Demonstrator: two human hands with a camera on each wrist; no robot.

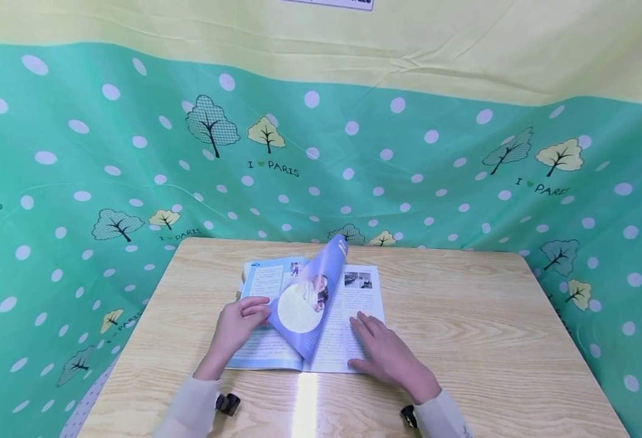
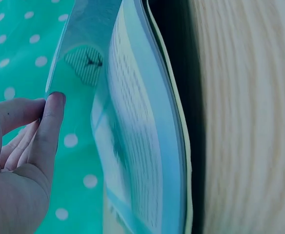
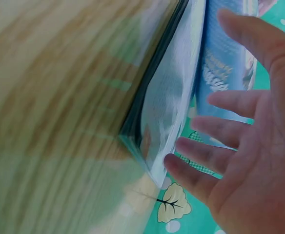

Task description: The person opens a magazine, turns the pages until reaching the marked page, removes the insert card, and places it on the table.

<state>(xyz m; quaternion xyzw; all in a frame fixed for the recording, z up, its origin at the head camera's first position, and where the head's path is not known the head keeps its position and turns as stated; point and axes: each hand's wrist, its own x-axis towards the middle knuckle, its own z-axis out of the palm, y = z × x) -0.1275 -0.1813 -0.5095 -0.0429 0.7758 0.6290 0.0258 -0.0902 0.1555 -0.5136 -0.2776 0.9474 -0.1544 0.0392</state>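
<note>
Looks like a page flip is what's going on here. The left hand [image 1: 238, 327] is pinching the edge of a page [image 1: 301, 301] between thumb and fingers, and that page is arching up over the middle of the open magazine [image 1: 263, 351]. The magazine is lying on the wooden counter [image 1: 463, 298], between the two hands. The right hand [image 1: 385, 351] isn't grasping anything — its fingers are spreading loosely by the right-hand page [image 1: 332, 347], but I'm not managing to tell if they're pressing on it. My guess is the next move is calling for laying the lifted page flat to the left without creasing it.

Counting up, I'm seeing one magazine, one lifted page, two hands, one counter and two black wrist gadgets [image 1: 228, 404]. Polka-dot cloth [image 1: 354, 152] is hanging around the back and sides — how many pieces, I'm not able to say.
</note>
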